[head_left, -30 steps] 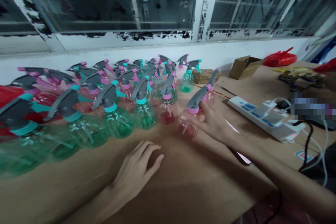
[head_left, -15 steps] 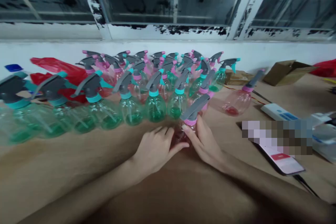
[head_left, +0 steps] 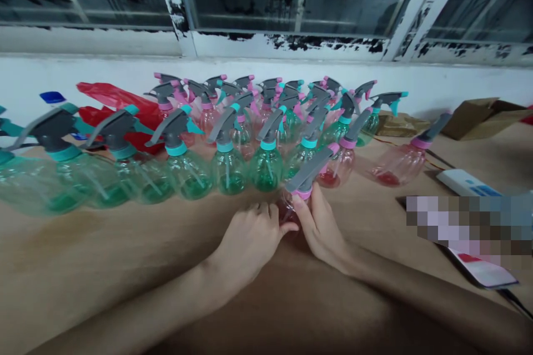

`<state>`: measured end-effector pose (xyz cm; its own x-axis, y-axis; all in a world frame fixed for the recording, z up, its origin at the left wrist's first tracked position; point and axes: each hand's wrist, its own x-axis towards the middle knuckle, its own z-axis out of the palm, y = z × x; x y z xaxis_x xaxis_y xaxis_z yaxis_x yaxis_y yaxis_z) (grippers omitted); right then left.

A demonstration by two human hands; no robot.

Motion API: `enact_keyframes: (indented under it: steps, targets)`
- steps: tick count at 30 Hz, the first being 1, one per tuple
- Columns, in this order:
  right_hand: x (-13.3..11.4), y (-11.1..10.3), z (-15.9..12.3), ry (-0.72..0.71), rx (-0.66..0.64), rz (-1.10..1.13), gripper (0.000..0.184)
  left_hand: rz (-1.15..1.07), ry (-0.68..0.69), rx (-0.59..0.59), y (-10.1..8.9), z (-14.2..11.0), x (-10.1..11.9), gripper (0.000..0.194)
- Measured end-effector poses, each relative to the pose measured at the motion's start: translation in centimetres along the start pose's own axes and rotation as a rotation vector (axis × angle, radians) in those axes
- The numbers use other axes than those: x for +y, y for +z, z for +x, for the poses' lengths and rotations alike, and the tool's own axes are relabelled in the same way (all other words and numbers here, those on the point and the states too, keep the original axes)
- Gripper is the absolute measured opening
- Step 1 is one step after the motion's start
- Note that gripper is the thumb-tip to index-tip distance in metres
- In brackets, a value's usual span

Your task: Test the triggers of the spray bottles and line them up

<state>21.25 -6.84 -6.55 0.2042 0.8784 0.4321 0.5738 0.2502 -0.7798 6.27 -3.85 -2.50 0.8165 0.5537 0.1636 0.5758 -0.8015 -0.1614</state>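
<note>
In the head view, a pink-collared spray bottle (head_left: 286, 206) is held by both hands at the near edge of the group, its sprayer tilted up to the right. Its body is clasped on the left by the partly curled left hand (head_left: 247, 238); just below the collar, it is gripped by the bent fingers of the right hand (head_left: 327, 230). Some fingertips are hidden. The step in hand appears to be two-handed handling of this bottle. For any shift or turn, steady support of the body and clearance from its neighbours would be called for. Just beyond, a row of green bottles (head_left: 266, 169) is seen at left, with another pink bottle (head_left: 341, 162) at right. Farther left, a red bag (head_left: 120, 99) is seen.
</note>
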Motion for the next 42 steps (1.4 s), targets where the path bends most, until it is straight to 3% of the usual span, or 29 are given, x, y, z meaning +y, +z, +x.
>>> enact_keyframes:
  steps: [5, 11, 15, 18, 20, 23, 30, 35, 39, 42]
  targets:
    - [0.0, -0.7, 0.4, -0.032, -0.070, -0.016, 0.027, -0.051, 0.001, -0.051, -0.9, -0.1, -0.6, 0.047]
    - [0.1, -0.9, 0.7, -0.077, -0.177, 0.040, 0.030, -0.116, -0.078, -0.132, -3.9, -0.3, -2.8, 0.049]
    - [0.1, -0.4, 0.6, -0.084, -0.213, 0.103, 0.033, -0.330, -0.205, -0.051, -5.5, -0.1, -4.9, 0.059]
    - [0.0, 0.3, 0.6, -0.139, -0.270, 0.138, 0.041, -0.609, -0.164, -0.108, -6.1, 0.1, -5.7, 0.073]
    - [-0.2, 0.8, 0.6, -0.173, -0.313, 0.144, 0.056, -0.764, -0.105, -0.122, -6.1, 0.3, -5.7, 0.081]
    - [-0.9, 1.5, 0.7, -0.175, -0.355, 0.142, 0.075, -0.914, -0.071, -0.020, -5.4, 0.5, -5.1, 0.084]
    - [-3.1, 3.0, 0.7, -0.307, -0.437, 0.171, 0.055, -1.152, -0.073, 0.147, -3.8, 0.4, -4.0, 0.055]
    - [-3.2, 4.2, -0.1, -0.131, -0.302, 0.170, 0.076, -1.165, -0.146, 0.222, -3.3, 0.3, -4.0, 0.043]
    - [-1.4, 2.8, 0.0, -0.259, -0.379, 0.130, 0.092, -1.089, -0.147, 0.288, -3.1, 0.2, -4.0, 0.042]
    - [1.4, 0.6, 0.1, -0.330, -0.480, -0.008, 0.082, -1.070, -0.143, 0.307, -3.1, 0.1, -3.8, 0.045]
